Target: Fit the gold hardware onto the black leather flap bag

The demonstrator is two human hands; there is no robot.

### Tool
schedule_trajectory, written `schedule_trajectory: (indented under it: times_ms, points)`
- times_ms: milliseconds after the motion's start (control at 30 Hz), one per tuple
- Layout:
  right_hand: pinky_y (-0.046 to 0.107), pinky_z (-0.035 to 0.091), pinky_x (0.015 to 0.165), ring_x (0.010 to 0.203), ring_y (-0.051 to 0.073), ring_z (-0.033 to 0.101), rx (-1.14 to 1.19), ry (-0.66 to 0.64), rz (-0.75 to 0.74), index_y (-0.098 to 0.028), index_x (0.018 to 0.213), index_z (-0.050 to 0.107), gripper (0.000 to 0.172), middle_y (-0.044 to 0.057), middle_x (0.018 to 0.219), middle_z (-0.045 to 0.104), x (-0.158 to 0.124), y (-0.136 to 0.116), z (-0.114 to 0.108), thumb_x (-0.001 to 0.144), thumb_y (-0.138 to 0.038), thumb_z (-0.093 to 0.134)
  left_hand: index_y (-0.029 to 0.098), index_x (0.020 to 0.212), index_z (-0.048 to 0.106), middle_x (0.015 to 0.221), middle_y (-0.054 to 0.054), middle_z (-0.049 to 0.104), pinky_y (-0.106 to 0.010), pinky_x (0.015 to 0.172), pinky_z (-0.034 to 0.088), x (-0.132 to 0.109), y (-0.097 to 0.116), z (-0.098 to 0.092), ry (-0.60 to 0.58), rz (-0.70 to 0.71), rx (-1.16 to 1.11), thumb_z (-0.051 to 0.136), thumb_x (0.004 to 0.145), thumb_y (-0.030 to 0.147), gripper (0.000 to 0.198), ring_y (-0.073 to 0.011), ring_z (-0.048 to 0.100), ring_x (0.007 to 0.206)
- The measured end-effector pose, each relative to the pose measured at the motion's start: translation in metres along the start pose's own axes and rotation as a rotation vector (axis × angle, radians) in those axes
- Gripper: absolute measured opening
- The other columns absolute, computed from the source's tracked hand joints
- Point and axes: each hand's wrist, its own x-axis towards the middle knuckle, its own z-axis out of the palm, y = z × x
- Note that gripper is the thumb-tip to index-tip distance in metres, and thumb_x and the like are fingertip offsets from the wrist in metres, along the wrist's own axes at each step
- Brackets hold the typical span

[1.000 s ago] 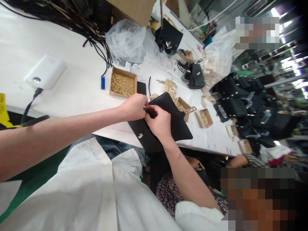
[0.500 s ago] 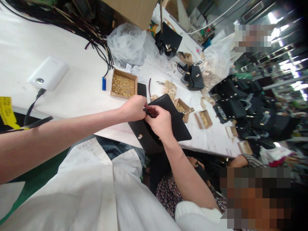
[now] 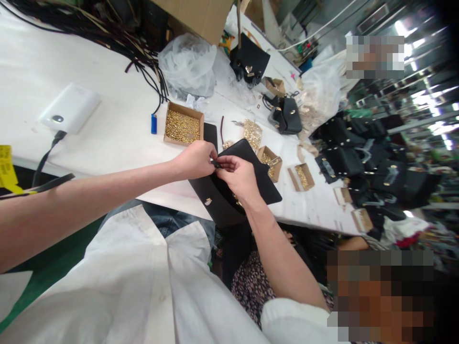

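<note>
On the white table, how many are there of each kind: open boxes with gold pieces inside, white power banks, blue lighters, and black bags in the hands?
open boxes with gold pieces: 3
white power bank: 1
blue lighter: 1
black bag, held by left hand and right hand: 1
Total: 6

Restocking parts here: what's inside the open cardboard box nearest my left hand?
The cardboard box beyond the left hand and black bag holds a layer of small gold metal pieces. They cover its floor, so anything beneath is hidden.
</note>
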Motion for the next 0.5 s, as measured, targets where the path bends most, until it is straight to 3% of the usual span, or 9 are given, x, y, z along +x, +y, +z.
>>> schedule_trajectory:
  times_ms: [500]
  points:
    - [0.039, 0.069, 0.089, 0.094, 0.027, 0.083, -0.177, -0.104, -0.109, -0.018, 0.117, 0.082, 0.036, 0.009, 0.104, 0.086, 0.0023, -0.0021, -0.0062, 0.081, -0.021, 0.083, 0.012, 0.106, 0.083, 0.070, -0.004, 0.077, -0.030, 0.066, 0.050, -0.0023, -0.0044, -0.0027, -0.030, 0.010, 0.031, 0.072, 0.070, 0.015, 0.038, -0.0249, 0.075, 0.075]
